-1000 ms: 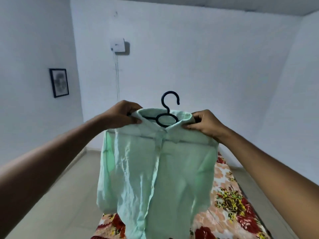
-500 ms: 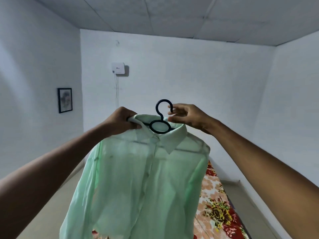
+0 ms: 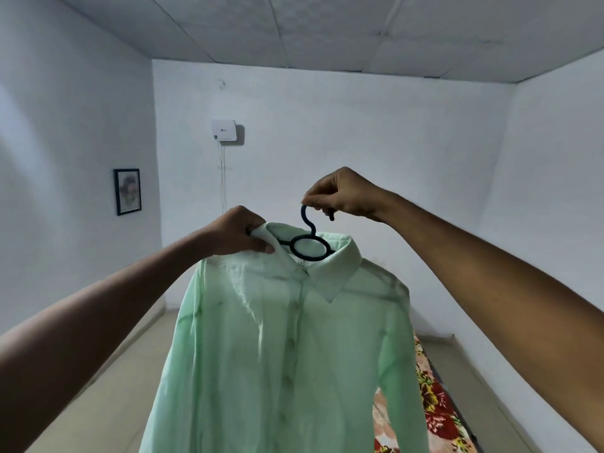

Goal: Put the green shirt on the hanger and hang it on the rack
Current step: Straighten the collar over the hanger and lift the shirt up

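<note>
A white room fills the view, with a panelled ceiling (image 3: 327, 24), pale walls and a bare floor (image 3: 108, 387). Low on the right lies a bed (image 3: 434, 416) under a floral cover in red, yellow and cream, partly hidden by the shirt (image 3: 281, 354). The shirt, pale green and thin enough for light to pass through, hangs in mid-air at the centre, held up in front of the far wall, its front placket running down the middle and its sleeves falling at both sides. It sits on the hanger (image 3: 309, 245), whose dark ring shows inside the open collar and whose hook rises above it. The left hand (image 3: 240, 235) is clenched on the collar's left side, fingers pinching the cloth at the hanger's arm. The right hand (image 3: 340, 192) is higher, its fingers closed around the top of the hook. On the left wall hangs a small framed picture (image 3: 127, 191), too blurred to read. On the far wall is a white box (image 3: 224, 130) with thin wires dropping from it.
</note>
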